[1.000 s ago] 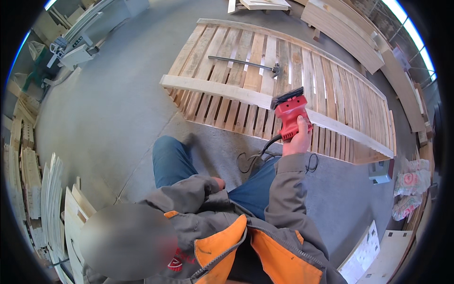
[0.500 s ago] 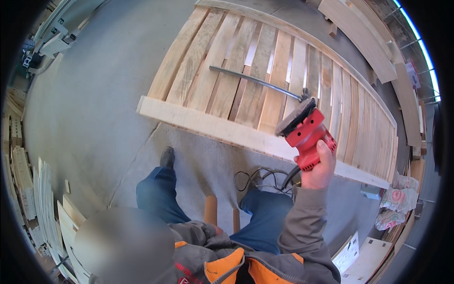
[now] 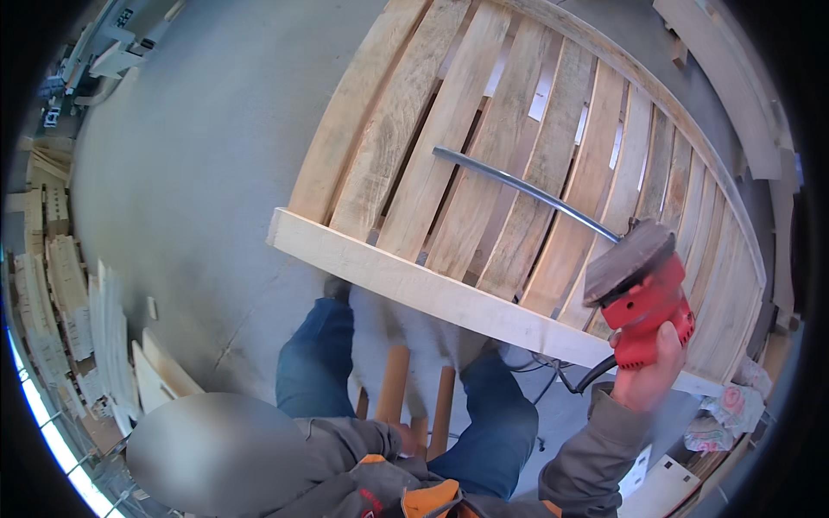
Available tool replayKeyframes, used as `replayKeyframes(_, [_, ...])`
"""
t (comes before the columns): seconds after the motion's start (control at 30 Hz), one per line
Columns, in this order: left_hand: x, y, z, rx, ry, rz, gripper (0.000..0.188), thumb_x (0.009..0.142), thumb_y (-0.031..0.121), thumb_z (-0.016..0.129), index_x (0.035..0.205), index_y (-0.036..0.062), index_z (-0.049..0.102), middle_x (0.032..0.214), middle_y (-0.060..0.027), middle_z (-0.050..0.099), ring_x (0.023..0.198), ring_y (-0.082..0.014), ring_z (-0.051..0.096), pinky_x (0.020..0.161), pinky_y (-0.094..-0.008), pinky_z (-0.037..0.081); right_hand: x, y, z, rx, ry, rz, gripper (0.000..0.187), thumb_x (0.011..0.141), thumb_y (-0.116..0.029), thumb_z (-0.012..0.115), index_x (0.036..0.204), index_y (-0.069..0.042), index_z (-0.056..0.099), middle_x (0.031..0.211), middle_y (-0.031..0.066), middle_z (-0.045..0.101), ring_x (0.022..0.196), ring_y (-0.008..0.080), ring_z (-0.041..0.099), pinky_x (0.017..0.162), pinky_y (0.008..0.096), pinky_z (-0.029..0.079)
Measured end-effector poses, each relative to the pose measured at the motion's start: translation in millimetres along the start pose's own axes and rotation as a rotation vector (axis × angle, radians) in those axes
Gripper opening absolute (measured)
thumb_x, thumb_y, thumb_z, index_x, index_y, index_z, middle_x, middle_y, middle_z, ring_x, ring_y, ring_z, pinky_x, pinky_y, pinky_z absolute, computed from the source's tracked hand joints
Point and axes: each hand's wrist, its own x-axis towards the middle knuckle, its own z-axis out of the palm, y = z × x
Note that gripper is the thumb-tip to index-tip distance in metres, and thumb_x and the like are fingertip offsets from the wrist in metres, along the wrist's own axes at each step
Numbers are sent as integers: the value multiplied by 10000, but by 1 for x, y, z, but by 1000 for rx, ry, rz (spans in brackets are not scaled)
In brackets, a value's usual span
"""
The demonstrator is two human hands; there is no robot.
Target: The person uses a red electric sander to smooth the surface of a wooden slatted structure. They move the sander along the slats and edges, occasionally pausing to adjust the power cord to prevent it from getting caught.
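Note:
My right hand (image 3: pixel 649 373) is closed around the body of a red electric sander (image 3: pixel 649 318). The sander is tilted up, and its round dusty pad (image 3: pixel 630 262) faces the slats at the far left. A black cord trails from its lower end. Behind the pad, a metal bar clamp (image 3: pixel 531 192) lies across the wooden slatted panel (image 3: pixel 414 289); its clamp head is partly hidden by the sander. My left hand (image 3: pixel 408 440) rests low by my lap beside the wooden stool, mostly covered by the sleeve, its fingers not discernible.
Wooden stool legs (image 3: pixel 394 382) stand between my knees. Cord loops (image 3: pixel 553 373) lie on the floor under the panel's near edge. Stacked wood offcuts (image 3: pixel 65 293) line the left side; long boards (image 3: pixel 725 78) lie at the far right. A patterned cloth bundle (image 3: pixel 734 407) sits at right.
My view has shifted, with the panel appearing larger and closer. My right hand still holds the sander, now farther right and lower in view, its pad tipped flatter.

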Motion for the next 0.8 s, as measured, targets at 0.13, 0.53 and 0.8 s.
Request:
replayKeyframes(0.13, [-81,-15,-40,106,74,-108,758,878,742,608,1284,119,757,1334,-141,719,1308,-371,619,1093,-500,496,-3,-9,-4,26,55,93,682,892,-310,666,1431,68,489,1196,212,686,887,275,731,575,329,586])
replayKeyframes(0.53, [-166,-156,-80,123,107,-137,793,968,779,422,1235,112,757,1254,-167,731,1183,-420,656,1095,-495,474,-22,-11,88,-159,155,150,672,791,-63,729,1415,-11,487,1264,133,593,1083,204,619,964,341,534])
replayKeyframes(0.8, [-227,-226,-172,13,143,-201,682,1013,662,488,1254,83,756,1313,-192,707,1198,-402,653,1062,-487,480,-12,2,236,-591,-248,-136,745,703,-133,868,1361,-12,541,1177,140,617,1071,249,643,953,385,544])
